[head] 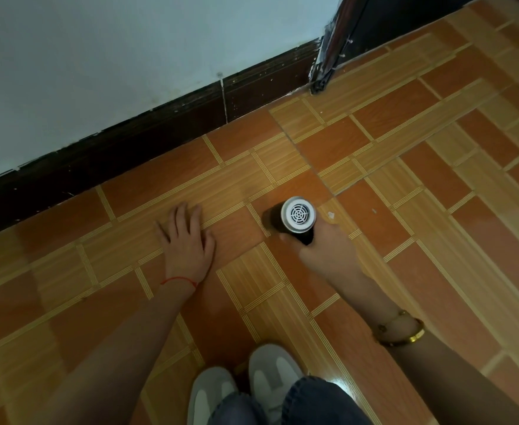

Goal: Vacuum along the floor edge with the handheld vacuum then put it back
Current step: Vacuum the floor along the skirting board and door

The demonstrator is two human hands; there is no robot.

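The handheld vacuum (296, 216) is a small black cylinder with a round white vented end cap facing up at me. My right hand (322, 250) is wrapped around its handle, holding it low over the orange tiled floor (405, 179); its nozzle end points away toward the wall and is hidden behind the body. My left hand (187, 240) lies flat on the tiles with fingers spread, left of the vacuum and holding nothing. The floor edge runs along a dark skirting board (147, 139) some way beyond both hands.
A pale wall (114, 56) rises above the skirting. A dark door frame (328, 50) stands at the upper right corner. Small white crumbs (331, 215) lie on the tiles right of the vacuum. My white shoes (239, 388) and jeans are at the bottom.
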